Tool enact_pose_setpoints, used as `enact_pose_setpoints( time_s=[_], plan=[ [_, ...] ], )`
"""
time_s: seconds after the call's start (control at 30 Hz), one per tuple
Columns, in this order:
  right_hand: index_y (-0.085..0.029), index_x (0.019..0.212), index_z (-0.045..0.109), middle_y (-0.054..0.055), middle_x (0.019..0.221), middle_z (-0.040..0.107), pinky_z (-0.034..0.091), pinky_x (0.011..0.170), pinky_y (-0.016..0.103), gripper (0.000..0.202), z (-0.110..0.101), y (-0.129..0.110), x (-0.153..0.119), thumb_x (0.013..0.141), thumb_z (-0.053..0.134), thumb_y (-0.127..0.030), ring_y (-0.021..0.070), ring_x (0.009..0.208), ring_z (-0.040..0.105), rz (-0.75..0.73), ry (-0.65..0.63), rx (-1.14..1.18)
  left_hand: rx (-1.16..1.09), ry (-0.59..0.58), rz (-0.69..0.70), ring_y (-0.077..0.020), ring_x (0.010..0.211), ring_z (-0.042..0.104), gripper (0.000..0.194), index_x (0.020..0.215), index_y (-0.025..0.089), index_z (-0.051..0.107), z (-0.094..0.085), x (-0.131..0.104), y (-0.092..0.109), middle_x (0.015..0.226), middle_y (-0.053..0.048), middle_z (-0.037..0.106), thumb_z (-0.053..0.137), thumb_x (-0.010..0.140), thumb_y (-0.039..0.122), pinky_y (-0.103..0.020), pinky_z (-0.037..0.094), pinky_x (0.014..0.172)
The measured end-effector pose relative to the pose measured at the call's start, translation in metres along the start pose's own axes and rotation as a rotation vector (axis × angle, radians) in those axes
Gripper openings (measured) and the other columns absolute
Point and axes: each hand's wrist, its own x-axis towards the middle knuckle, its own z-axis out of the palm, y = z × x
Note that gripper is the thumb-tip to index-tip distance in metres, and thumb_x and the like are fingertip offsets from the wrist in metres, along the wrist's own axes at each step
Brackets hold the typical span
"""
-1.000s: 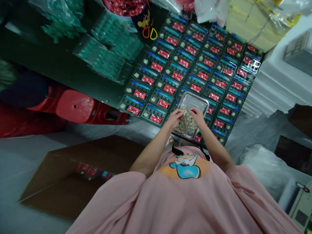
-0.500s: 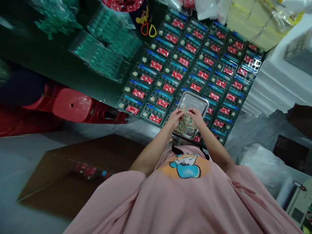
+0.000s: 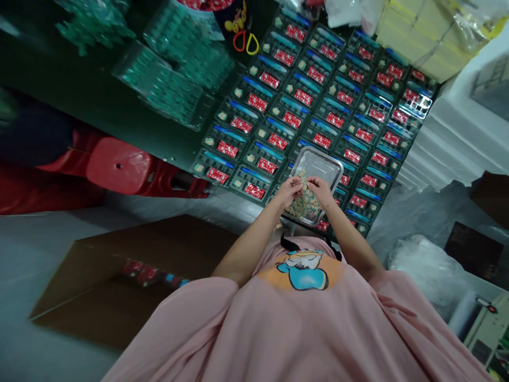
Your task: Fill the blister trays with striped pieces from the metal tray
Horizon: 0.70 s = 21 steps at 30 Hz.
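Observation:
My left hand (image 3: 290, 191) and my right hand (image 3: 319, 190) are close together over a clear plastic tray (image 3: 337, 168). In the tray's near half lies a heap of small pale pieces with green edges (image 3: 304, 206). The fingers of both hands are pinched at the heap; whatever is between them is too small to make out. Around and under the tray are rows of clear blister packs (image 3: 292, 120), each with a blue pen-like stick, a red patterned piece and a small pale piece.
Stacked green-tinted clear plastic trays (image 3: 170, 90) lie at the left of the dark table (image 3: 59, 101). Scissors with red and yellow handles (image 3: 252, 44) stick out near a patterned tub (image 3: 233, 21). A red stool (image 3: 119, 165), an open cardboard box (image 3: 91, 270) and white foam boxes (image 3: 441, 127) stand around.
The view has shifted slightly. Both hands remain over the heap in the tray, with the fingers a little differently placed.

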Motion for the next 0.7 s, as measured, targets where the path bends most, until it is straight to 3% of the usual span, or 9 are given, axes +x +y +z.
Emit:
enact_pose_setpoints(
  time_s=[0.13,0.27,0.5,0.7],
  plan=[
    [-0.019,0.095,0.071,0.002,0.094,0.073,0.05,0.09,0.033,0.032,-0.002,-0.001,-0.003,0.078,0.062,-0.045,0.0175,0.09,0.064,-0.034,-0.051,-0.036,0.029,0.013,-0.029,-0.0065,0.056,0.054,0.048,0.097,0.014,0.069,-0.002,0.001,-0.001,0.066,0.003,0.061,0.09,0.055,0.023,-0.018,0.037,0.052],
    [-0.019,0.098,0.072,0.003,0.098,0.073,0.051,0.091,0.035,0.036,-0.001,0.008,-0.003,0.071,0.073,-0.042,0.0183,0.091,0.065,-0.063,-0.086,0.01,0.057,0.083,-0.056,-0.0071,0.055,0.055,0.034,0.088,0.013,0.068,-0.001,-0.001,-0.003,0.066,0.003,0.061,0.087,0.06,0.023,-0.018,0.036,0.051],
    [-0.019,0.096,0.068,0.004,0.093,0.072,0.053,0.086,0.034,0.042,0.004,0.02,-0.003,0.065,0.077,-0.047,0.0178,0.087,0.066,-0.041,0.035,0.021,-0.037,0.111,-0.079,-0.009,0.057,0.058,0.026,0.082,0.014,0.062,0.002,-0.004,-0.007,0.066,0.002,0.06,0.082,0.067,0.02,-0.019,0.039,0.052],
    [-0.02,0.088,0.066,0.003,0.09,0.071,0.052,0.083,0.033,0.033,0.004,0.014,-0.004,0.068,0.075,-0.044,0.0174,0.084,0.065,-0.109,0.095,-0.026,-0.08,0.206,-0.071,-0.01,0.061,0.058,0.028,0.083,0.014,0.063,-0.001,-0.004,-0.011,0.069,0.0,0.061,0.083,0.066,0.021,-0.021,0.041,0.057]
  ],
)
